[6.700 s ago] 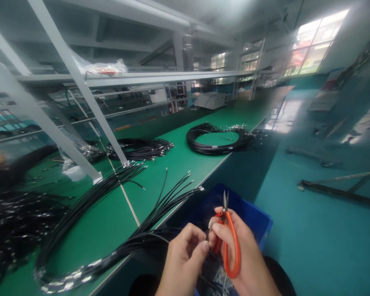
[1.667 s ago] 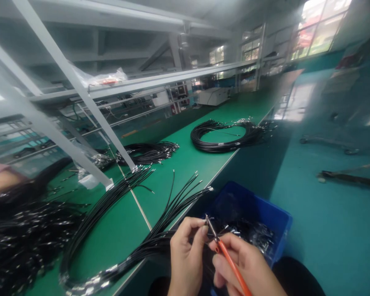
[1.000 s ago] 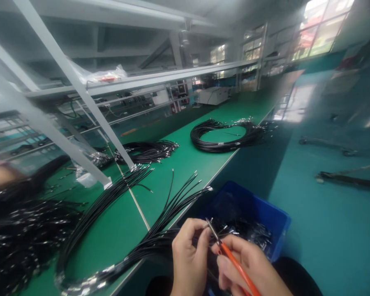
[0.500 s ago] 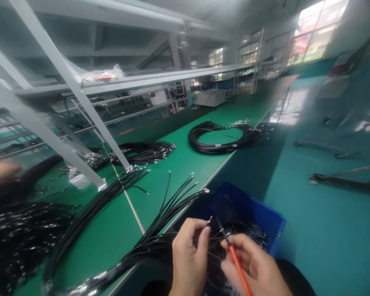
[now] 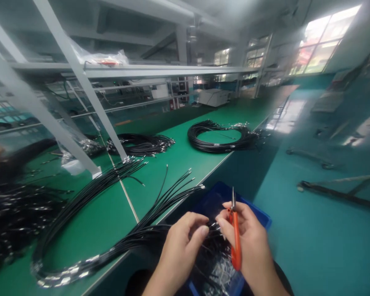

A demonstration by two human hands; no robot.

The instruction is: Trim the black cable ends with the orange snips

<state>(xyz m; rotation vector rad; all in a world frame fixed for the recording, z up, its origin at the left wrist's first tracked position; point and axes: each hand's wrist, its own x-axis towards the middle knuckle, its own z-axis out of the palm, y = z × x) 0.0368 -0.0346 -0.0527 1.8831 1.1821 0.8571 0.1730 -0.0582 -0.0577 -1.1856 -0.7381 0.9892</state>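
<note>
My left hand [image 5: 183,242] is closed, thumb and index finger pinched near the end of a black cable [image 5: 154,231], whose tip is mostly hidden. Facing it across a small gap, my right hand [image 5: 249,234] is wrapped around scissors [image 5: 236,242] with red-orange handles, their short metal blades pointing up. The thumb and finger of that hand come together close to the left fingertips; anything between them is too small to make out. Loose bundled cables with silver tips fan over the green bench edge beside my left hand. Below both hands is a blue bin [image 5: 267,222] holding clear and silvery scraps.
A taped cable bundle [image 5: 77,269] curves across the green bench [image 5: 172,154]. Coiled cables [image 5: 216,146] lie farther back, with another coil [image 5: 142,146] by the shelf post [image 5: 89,98]. A dark cable heap [image 5: 15,222] fills the left. A wheeled stand [image 5: 336,189] is at right.
The scissors have swung from pointing at the cable tip in my left hand to upright in my right palm. My right fingers have come up near the left ones. The view has shifted slightly.
</note>
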